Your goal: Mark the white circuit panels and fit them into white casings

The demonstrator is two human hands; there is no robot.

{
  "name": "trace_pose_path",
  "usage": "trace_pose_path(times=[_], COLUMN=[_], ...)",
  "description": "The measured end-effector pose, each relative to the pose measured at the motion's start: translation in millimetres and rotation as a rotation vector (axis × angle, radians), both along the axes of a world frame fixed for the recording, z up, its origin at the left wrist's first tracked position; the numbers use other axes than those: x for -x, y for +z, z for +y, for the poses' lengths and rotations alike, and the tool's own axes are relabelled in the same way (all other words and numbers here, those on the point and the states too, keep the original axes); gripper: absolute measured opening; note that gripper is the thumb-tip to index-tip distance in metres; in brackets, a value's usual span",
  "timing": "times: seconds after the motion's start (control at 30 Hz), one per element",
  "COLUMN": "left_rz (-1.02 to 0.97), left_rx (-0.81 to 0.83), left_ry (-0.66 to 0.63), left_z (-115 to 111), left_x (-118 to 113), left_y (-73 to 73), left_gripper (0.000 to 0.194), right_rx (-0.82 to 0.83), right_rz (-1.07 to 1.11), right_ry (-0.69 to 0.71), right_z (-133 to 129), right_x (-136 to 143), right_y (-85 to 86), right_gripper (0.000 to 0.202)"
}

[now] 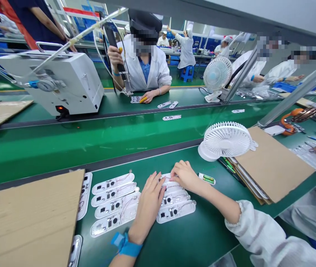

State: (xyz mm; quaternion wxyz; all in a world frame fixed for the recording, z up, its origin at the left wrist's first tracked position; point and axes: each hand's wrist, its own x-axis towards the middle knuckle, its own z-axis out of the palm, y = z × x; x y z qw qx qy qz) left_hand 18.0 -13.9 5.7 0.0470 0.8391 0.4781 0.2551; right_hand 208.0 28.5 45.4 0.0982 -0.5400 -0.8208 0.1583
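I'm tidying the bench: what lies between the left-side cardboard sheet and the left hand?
The head view shows four white casings holding electronics, plus partly hidden casings along the cardboard sheet's edge.

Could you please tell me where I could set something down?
Bare tabletop lies between the blue wristband and right sleeve, and bare green strip in front of the white machine. Casings crowd around the left hand and right hand.

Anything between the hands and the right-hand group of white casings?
Nothing visible. The right hand is at the far casing of that group; the left hand overlaps the group's left ends in view. The white fan stands beyond, off to the right, not in between.
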Motion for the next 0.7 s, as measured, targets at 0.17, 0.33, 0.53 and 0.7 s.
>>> trace_pose_path(times=[0.17,0.33,0.53,0.7], left_rz=[0.059,0.151,0.176,0.192], left_rx=[-0.048,-0.07,-0.06,-0.036], left_ry=[-0.019,-0.039,-0.042,-0.059], left_z=[0,-1,-1,0], left_x=[-5,-7,-7,-5], left_y=[1.8,7.9,12.0,11.8], left_gripper=[0.036,0.042,0.042,0.042], right_rx=[0.043,0.051,0.049,0.066], right_rz=[-0.043,-0.055,-0.092,-0.125], right_ry=[0.003,-0.026,-0.035,-0.029], right_z=[-5,-12,-11,-7], right_x=[0,-1,1,3], right_y=[7.3,8.7,8.7,11.0], right_gripper=[0.011,0.012,0.014,0.013])
